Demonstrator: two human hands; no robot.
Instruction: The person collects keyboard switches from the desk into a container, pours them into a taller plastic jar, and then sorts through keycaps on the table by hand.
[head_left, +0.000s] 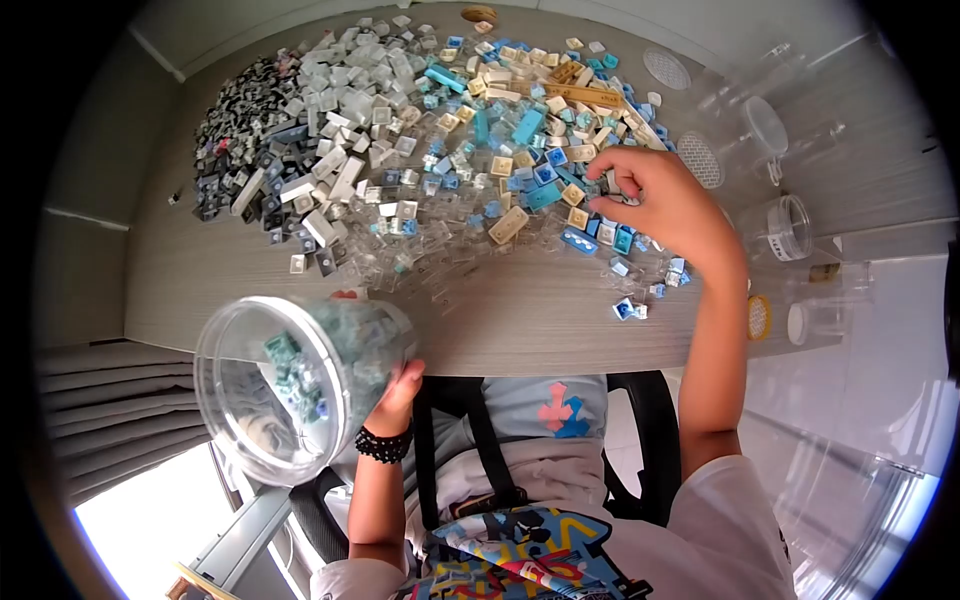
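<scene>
My left hand grips a clear plastic jar, tilted so its open mouth points left and toward me. Inside the jar lie several pale teal and blue-green keycaps. Most of the left fingers are hidden behind the jar. Over the right side of a large keycap pile, my right hand reaches in with curled fingers, thumb and index finger apart. Below its fingertips are blue, teal and cream keycaps. I see nothing clearly held in that hand.
The pile runs from black keycaps at left through white keycaps to cream ones. Clear keycaps lie in front. At right stand clear jars, perforated lids and a yellow-rimmed lid. The table's front edge is near my lap.
</scene>
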